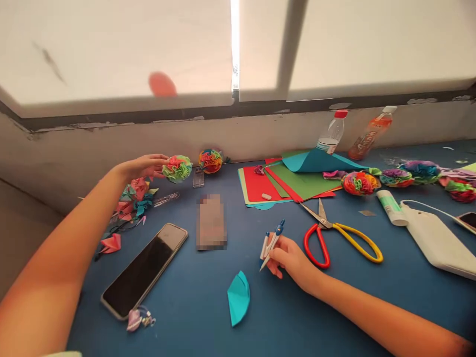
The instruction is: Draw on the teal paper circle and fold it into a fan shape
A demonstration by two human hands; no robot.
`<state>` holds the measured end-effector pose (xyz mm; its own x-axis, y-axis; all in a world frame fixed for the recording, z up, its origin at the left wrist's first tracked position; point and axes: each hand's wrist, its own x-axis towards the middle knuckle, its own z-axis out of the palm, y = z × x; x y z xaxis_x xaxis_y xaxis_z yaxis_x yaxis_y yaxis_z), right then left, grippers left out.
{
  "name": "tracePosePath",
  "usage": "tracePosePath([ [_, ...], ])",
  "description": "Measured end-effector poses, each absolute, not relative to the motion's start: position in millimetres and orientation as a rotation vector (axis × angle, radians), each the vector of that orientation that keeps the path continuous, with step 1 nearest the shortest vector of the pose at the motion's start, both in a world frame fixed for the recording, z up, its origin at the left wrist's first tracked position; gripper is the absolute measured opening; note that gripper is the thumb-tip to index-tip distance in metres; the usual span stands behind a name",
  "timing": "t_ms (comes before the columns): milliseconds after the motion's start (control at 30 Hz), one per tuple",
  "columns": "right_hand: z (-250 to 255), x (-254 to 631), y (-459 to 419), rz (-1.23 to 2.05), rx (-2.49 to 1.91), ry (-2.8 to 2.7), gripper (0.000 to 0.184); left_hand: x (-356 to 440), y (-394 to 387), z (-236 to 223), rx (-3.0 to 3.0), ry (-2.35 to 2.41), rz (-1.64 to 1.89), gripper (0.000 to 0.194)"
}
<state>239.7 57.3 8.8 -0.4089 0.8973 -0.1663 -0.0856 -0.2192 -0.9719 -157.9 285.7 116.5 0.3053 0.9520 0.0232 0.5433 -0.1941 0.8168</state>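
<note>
My left hand reaches to the back left, its fingers closed on the side of a ruffled green and pink paper flower ball. In my right hand, near the middle of the table, is a blue and white drawing compass with its point angled down. A folded turquoise paper piece lies in front of that hand, apart from it. Just to the right of it rest scissors with one red and one yellow handle, blades parted. Another ruffled paper ball sits beside the one at my left hand.
Coloured paper sheets are stacked at the back, near two bottles. A phone lies left. More paper flowers, a glue stick and a white power bank are on the right. A wall borders the back.
</note>
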Motion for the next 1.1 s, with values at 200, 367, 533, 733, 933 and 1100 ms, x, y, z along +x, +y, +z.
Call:
tracePosePath([
  [200,11.3,241.2,56.5,1.748,-1.026,-1.240,0.005,-59.8,276.5,137.5,1.979,1.314,0.566,0.063],
  [367,9.9,242.3,58.5,1.766,-1.038,-1.169,0.008,-7.9,215.4,146.3,2.302,1.407,0.577,0.054],
  [533,7.7,242.6,59.7,1.771,-1.035,-1.169,0.012,2.6,94.8,93.0,2.860,1.002,0.117,0.033],
  [733,9.6,242.4,50.4,1.687,-1.041,-1.210,0.016,-10.7,6.8,34.0,3.162,0.831,0.153,0.039],
  [933,15.9,231.5,32.4,1.547,-1.107,-1.361,0.032,-21.7,-6.2,22.8,3.175,0.752,0.601,0.027],
  [1100,17.2,225.9,16.7,1.368,-1.160,-1.604,0.027,-17.4,-4.4,16.5,3.009,0.640,0.355,0.032],
])
